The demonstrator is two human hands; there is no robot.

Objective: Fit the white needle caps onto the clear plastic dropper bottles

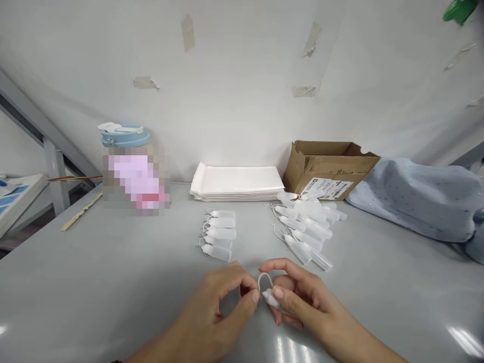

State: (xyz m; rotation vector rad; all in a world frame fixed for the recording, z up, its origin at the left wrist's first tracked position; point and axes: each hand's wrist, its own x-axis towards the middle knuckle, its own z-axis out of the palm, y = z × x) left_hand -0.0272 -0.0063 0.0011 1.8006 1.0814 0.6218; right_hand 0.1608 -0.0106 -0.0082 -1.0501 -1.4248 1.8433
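Near the front of the grey table, my right hand (pixel 302 297) holds a small translucent bottle (pixel 270 298) with its white tip pointing left. A thin white strap (pixel 265 275) arches up from the bottle. My left hand (pixel 230 302) pinches the far end of that strap between thumb and forefinger. Behind my hands, several similar bottles (pixel 221 233) lie in a column, tips to the left. A looser pile of the same bottles (pixel 308 227) lies farther right. My right hand hides most of the held bottle's body.
White padded envelopes (pixel 238 181) are stacked by the wall. An open cardboard box (pixel 333 166) stands behind the pile, with a light blue cloth (pixel 412 196) right of it. A blue-lidded container (pixel 124 136) and a wooden strip (pixel 81 212) are at the left.
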